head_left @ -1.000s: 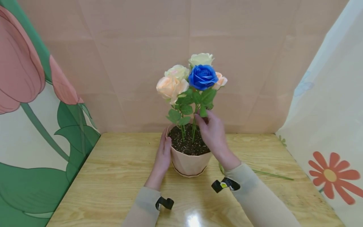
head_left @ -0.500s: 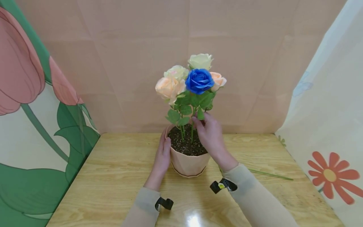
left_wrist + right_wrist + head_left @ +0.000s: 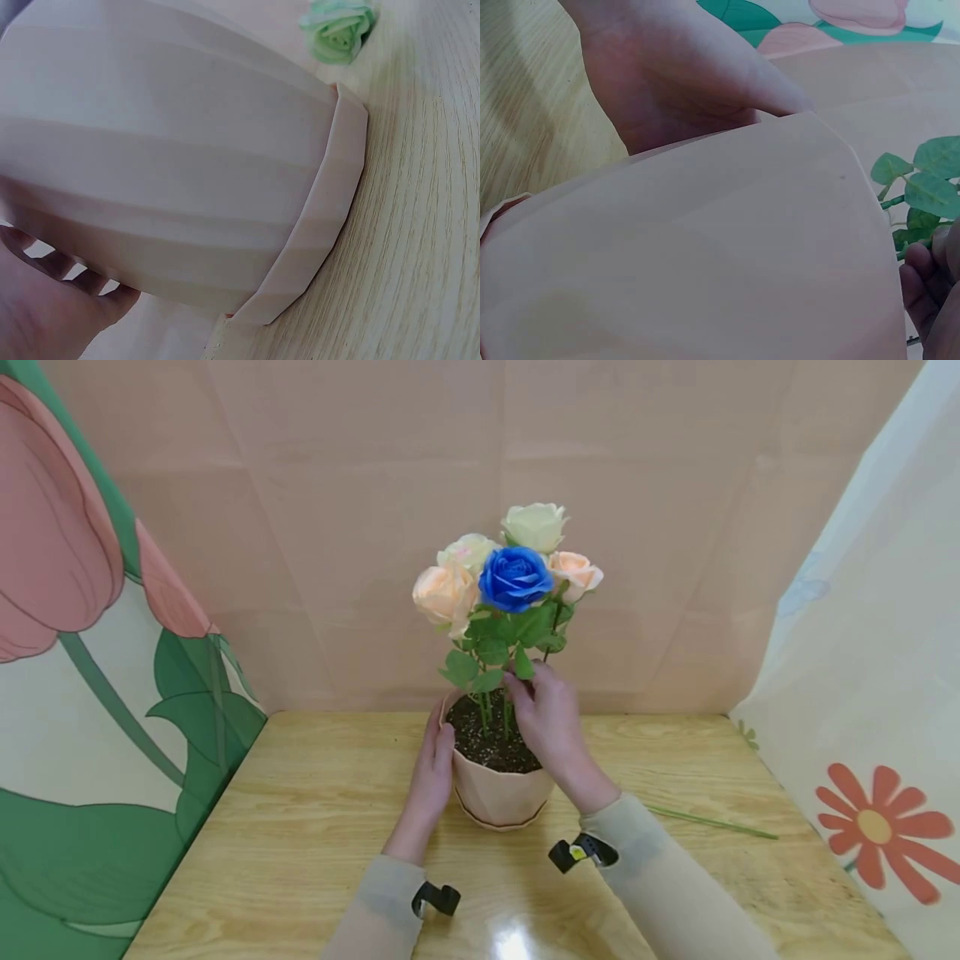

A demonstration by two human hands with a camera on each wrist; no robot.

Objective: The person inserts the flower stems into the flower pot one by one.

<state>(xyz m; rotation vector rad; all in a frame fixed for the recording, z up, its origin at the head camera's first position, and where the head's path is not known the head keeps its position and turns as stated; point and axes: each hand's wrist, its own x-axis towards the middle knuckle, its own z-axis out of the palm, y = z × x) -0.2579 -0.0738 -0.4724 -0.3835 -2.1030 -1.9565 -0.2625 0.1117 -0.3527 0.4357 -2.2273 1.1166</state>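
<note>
A pale pink flowerpot filled with dark soil stands on the table, and several artificial roses rise from it. At the pot's left side my left hand holds the wall, thumb near the rim; in the left wrist view its fingers curve against the pot. My right hand pinches the green stem of the blue rose just above the soil, below a leaf. Around the blue bloom are a peach rose, a cream-pink rose, a white rose and a smaller peach rose.
On the wooden table, a loose green stem lies to the right, partly behind my right sleeve. A pale green rose lies beyond the pot in the left wrist view. A pink backdrop stands behind the pot.
My right hand has moved slightly left and down with the blue rose, whose bloom is now lower and further left. More of the smaller peach rose shows. My left hand stays on the flowerpot.
</note>
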